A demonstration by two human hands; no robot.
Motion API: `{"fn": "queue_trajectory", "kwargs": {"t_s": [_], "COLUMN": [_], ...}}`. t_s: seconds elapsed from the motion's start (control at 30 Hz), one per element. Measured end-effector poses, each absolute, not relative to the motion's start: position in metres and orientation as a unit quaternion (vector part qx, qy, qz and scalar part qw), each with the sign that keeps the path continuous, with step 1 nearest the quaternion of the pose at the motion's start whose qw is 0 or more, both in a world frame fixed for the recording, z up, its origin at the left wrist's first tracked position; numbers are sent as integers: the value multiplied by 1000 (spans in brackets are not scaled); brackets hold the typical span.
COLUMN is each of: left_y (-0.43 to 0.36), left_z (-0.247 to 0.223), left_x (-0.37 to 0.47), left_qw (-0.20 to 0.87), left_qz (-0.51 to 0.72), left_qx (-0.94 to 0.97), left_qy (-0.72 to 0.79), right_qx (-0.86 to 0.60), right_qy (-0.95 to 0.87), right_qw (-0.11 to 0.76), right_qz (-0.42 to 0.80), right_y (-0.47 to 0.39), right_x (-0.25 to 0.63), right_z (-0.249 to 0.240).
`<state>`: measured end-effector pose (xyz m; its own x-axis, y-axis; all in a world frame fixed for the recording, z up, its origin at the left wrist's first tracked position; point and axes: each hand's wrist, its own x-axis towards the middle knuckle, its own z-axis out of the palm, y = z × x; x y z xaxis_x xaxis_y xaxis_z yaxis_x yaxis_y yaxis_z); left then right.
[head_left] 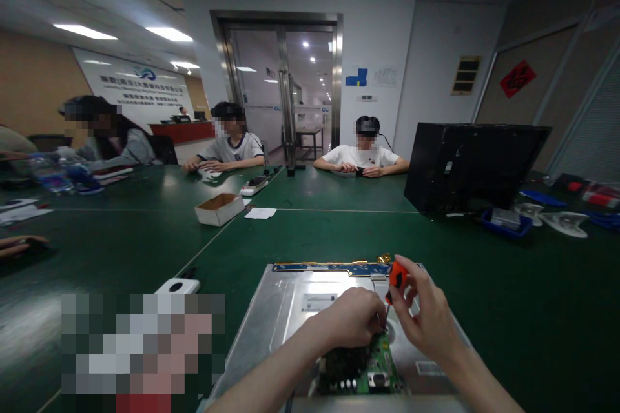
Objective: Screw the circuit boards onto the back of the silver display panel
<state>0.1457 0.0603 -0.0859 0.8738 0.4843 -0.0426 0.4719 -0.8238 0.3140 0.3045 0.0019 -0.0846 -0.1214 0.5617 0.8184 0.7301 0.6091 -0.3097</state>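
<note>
An orange-and-black screwdriver [398,275] is pinched in the fingers of my right hand [429,316], its shaft pointing down. My left hand [351,317] is closed beside the shaft, its fingertips bunched near the tip; what they hold, if anything, is hidden. Both hands are over a green circuit board [387,361] on the silver metal back of a flat display panel [271,322]. My left hand and forearm cover part of the board. Along the panel's far edge runs a narrow blue circuit strip [329,269], with gold-coloured foil [384,259] near its right end.
A small open carton [220,210] and a paper slip [260,213] lie farther across the green table [339,232]. At right stand a large black casing [438,168] and a blue tray [507,224]. A white device [177,286] lies left of the panel. Several people sit around the table.
</note>
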Motion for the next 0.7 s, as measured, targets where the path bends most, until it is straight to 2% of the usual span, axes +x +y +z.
{"fn": "queue_trajectory", "kwargs": {"t_s": [0.37, 0.7], "left_y": [62, 62], "left_z": [-90, -88], "left_x": [146, 146], "left_qw": [148, 153], "left_qz": [21, 14], "left_qx": [956, 957], "left_qy": [251, 247], "right_qx": [-421, -444], "right_qy": [-746, -737], "right_qw": [501, 502], "right_qz": [-120, -91], "right_y": [6, 1], "right_x": [305, 304], "right_z": [-86, -85]}}
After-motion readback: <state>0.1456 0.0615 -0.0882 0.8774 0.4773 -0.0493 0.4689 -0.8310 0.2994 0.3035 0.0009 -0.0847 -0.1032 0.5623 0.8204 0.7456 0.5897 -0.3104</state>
